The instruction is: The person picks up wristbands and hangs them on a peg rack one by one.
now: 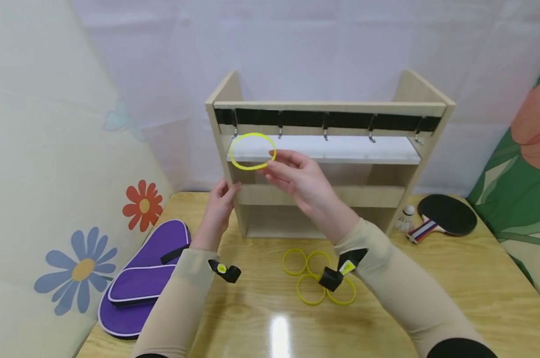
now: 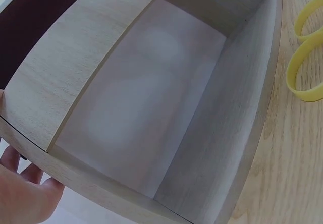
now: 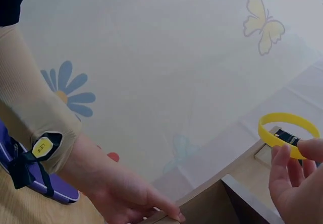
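My right hand [image 1: 303,184] pinches a yellow wristband [image 1: 252,134] between thumb and fingers. The band is held up before the upper left part of a small wooden shelf [image 1: 319,196], just below the leftmost of several metal hooks [image 1: 325,133]. My left hand [image 1: 219,211] grips the left side panel of that shelf, thumb at the front edge; in the left wrist view its fingers [image 2: 35,176] lie along the panel's outer face. Several more yellow wristbands [image 1: 294,249] lie flat on the table in front of the shelf, one partly behind the right wrist's camera.
To the left on the wooden table [image 1: 252,318] lies a purple case-like item [image 1: 140,286] with white edging and a black strap. A table-tennis bat [image 1: 449,214] and a shuttlecock [image 1: 405,219] are right of the shelf. A white cloth wall [image 1: 315,49] stands behind.
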A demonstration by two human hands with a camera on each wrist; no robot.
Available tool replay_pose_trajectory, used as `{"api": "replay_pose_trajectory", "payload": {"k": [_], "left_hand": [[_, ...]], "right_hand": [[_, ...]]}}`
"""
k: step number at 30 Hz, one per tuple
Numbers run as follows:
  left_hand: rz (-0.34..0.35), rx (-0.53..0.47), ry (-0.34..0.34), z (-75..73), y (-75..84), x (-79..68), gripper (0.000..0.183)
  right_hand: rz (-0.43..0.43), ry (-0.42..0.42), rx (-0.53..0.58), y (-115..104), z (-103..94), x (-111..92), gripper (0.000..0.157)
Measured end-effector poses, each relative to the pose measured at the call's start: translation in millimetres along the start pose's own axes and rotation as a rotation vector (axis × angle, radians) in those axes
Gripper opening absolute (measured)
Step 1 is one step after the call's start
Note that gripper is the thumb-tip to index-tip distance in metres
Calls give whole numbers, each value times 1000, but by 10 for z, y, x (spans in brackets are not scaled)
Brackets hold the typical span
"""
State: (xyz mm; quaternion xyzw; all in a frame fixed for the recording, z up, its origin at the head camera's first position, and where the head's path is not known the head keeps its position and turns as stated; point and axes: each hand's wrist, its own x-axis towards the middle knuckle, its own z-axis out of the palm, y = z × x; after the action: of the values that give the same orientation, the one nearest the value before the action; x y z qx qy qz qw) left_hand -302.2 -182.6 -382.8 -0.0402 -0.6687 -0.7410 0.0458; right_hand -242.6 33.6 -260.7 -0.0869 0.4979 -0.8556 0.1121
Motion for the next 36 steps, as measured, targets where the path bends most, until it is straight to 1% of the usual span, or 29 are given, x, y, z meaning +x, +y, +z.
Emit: {"api": "replay_pose_trajectory", "payload": {"k": [5, 10, 12, 17, 19, 21, 25, 30, 36], "left_hand": [[14, 9, -1, 2, -5, 3, 51], [20, 6, 0, -1, -5, 3, 52], [16, 8, 2, -1, -4, 5, 52], [8, -10, 9, 11, -2, 8, 51], [11, -21, 11, 13, -1, 6, 51], [18, -27, 14, 10, -4, 8, 51], [14, 2, 11, -4, -10, 19, 50], [4, 23, 7, -16, -16, 24, 51], [5, 11, 11, -6, -12, 14, 50]], "right_hand": [[12, 51, 68, 53, 80, 115, 35], [6, 74, 113, 76, 132, 184, 39], [0, 77, 127, 86, 145, 203, 39], [-1, 97, 143, 123, 165, 231, 23], [2, 102, 137, 142, 180, 235, 21], [6, 108, 127, 158, 199, 236, 23], [16, 123, 109, 180, 227, 245, 30], [38, 144, 93, 212, 238, 251, 33], [48, 169, 68, 263, 242, 260, 34]]}}
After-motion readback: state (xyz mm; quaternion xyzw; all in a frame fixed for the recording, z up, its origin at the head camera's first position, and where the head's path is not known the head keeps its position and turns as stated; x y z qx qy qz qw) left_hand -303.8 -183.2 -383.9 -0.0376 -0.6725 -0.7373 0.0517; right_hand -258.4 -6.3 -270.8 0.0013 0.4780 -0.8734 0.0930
